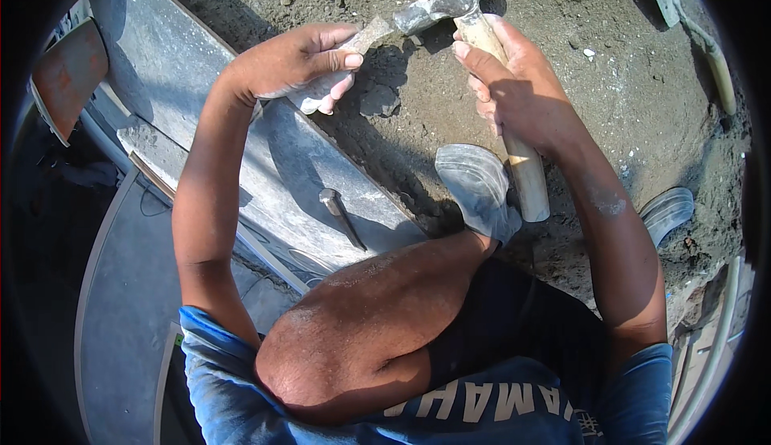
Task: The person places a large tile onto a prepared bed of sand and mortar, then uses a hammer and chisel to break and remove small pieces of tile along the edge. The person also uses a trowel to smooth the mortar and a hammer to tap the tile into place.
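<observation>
My left hand (pixel 309 67) is closed around a small, flat, grey piece like a tile or stone fragment (pixel 371 36), which sticks out past the thumb and fingers. Dusty white powder covers some of those fingers. In my right hand (pixel 514 83) is a hammer (pixel 526 168), gripped by its pale wooden handle. Its worn metal head points left and lies close to the fragment's tip; whether the two touch I cannot tell. A steel chisel or large bolt-like pin (pixel 343 218) rests on the grey panel below my left hand.
A long grey panel (pixel 217 91) runs diagonally on the left, beside rough sandy ground (pixel 578 11). An orange-stained curved piece (pixel 71 75) is at far left. A metal tool with a wooden handle (pixel 717 71) lies at upper right. My bent knee (pixel 353 324) and dusty shoe (pixel 474 184) are below.
</observation>
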